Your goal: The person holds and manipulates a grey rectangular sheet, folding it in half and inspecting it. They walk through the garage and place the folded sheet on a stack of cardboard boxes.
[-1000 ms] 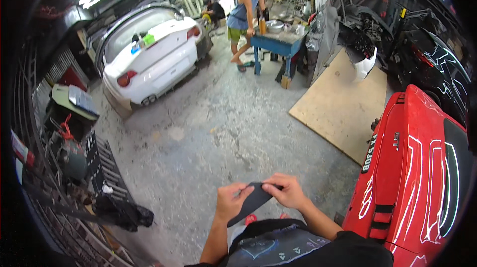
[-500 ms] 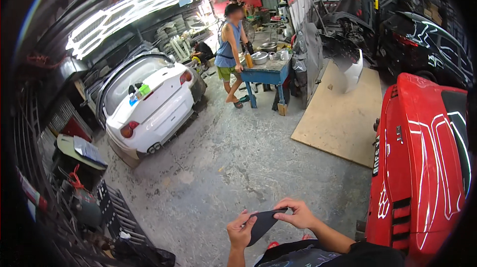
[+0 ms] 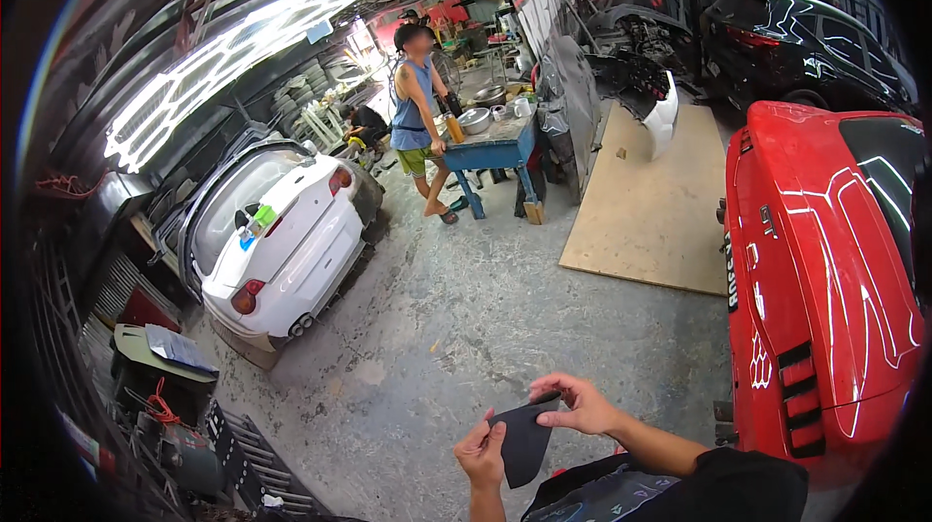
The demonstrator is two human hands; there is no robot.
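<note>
A thin, dark grey sheet of what looks like sandpaper (image 3: 525,446) is held between my two hands, low in the middle of the view. My left hand (image 3: 480,450) pinches its left edge, thumb toward me. At its upper right, my right hand (image 3: 579,406) grips it between thumb and fingers. The sheet bends, and its broad face hangs down between the hands, in front of my dark shirt.
A red car (image 3: 820,299) stands close on my right, a white car (image 3: 291,240) at left. Another person (image 3: 416,109) leans on a blue table (image 3: 490,148) ahead. A plywood board (image 3: 650,206) lies on the floor. A metal rack (image 3: 257,459) is at lower left.
The sheet has swung so more of its face hangs downward. My right hand has turned and shifted slightly right. The view has moved a little, sliding the background left.
</note>
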